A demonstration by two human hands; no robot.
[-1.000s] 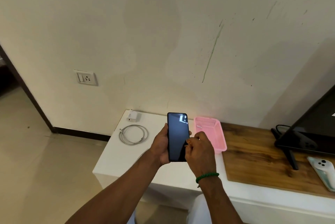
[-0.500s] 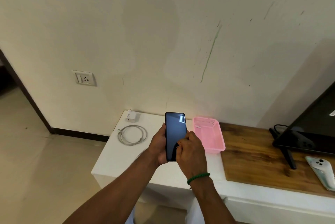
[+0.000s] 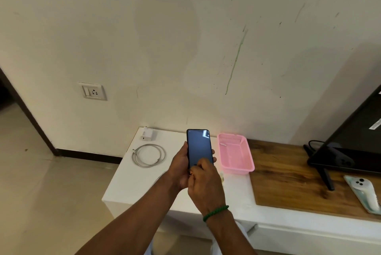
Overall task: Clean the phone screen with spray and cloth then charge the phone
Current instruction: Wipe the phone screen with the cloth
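My left hand (image 3: 181, 164) grips a black phone (image 3: 199, 146) by its left edge, upright above the white table (image 3: 132, 184), dark screen facing me. My right hand (image 3: 204, 180), with a green wrist band, lies with curled fingers over the lower part of the screen. Whatever those fingers may hold is hidden. A coiled white cable (image 3: 148, 155) lies on the table to the left. A white charger block (image 3: 147, 134) sits behind it by the wall. A wall socket (image 3: 93, 91) is up on the left. I see no spray bottle.
An empty pink basket (image 3: 237, 156) stands just right of the phone. Further right are a wooden top (image 3: 288, 184), a black screen on a stand (image 3: 354, 143) with a cable, and a second pale phone (image 3: 362, 195) lying face down. Tiled floor lies to the left.
My right hand slid from the phone's right edge leftward and down across the lower screen. The left hand kept its hold on the phone, which stayed roughly in place.
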